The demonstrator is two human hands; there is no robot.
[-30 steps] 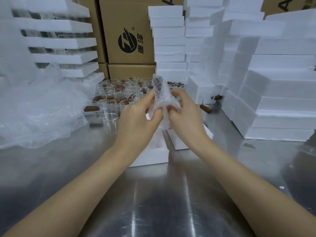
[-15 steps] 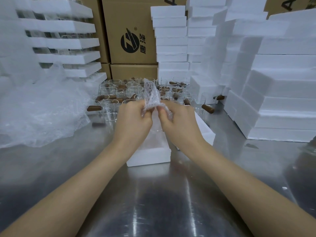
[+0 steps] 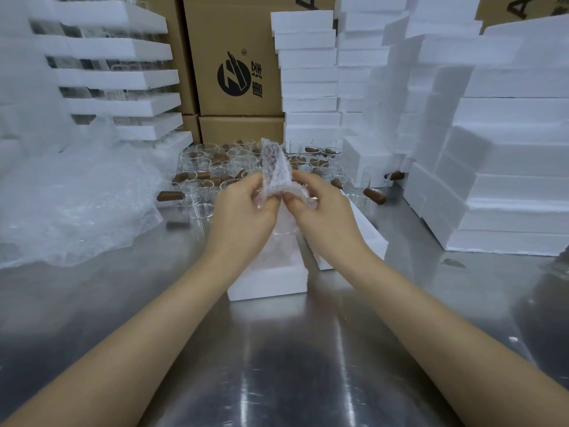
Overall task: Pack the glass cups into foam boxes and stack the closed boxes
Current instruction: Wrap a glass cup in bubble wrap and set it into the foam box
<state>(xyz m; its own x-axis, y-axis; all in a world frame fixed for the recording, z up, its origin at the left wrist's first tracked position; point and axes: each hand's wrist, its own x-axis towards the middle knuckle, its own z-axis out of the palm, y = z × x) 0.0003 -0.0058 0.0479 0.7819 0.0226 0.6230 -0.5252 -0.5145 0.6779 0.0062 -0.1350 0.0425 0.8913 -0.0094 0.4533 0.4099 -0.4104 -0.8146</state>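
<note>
a bare steel surface (image 3: 277, 365) fills the near half of the view and carries everything. along its right edge stands a wall of closed white foam boxes (image 3: 508, 186), stacked many layers high. at the far edge brown cardboard cartons (image 3: 234, 57) with a black logo stand in the middle, and just to their right rise two narrower columns of foam boxes (image 3: 308, 75). in the far left corner foam trays (image 3: 123, 78) are layered with clear glassware between them. below these, a loose heap of bubble wrap (image 3: 70, 204) spreads over the left edge of the surface.

the glass cups (image 3: 215, 167), clear with brown wooden handles, stand in a tight cluster at the far middle of the surface, between the heap and the right-hand wall; a few stand apart at the right of the cluster.

nearer the centre an open foam box (image 3: 271, 282) lies under the hands, its inside mostly hidden by them. a second foam piece (image 3: 369, 238) lies just beside it on the right, partly behind the right wrist.

above the open box, the left hand (image 3: 243, 211) and the right hand (image 3: 326, 211) are close together, fingertips nearly meeting. both pinch a small piece of bubble wrap (image 3: 274, 167) at its lower end between thumb and fingers, and its free end stands up in a folded peak in front of the cups.
</note>
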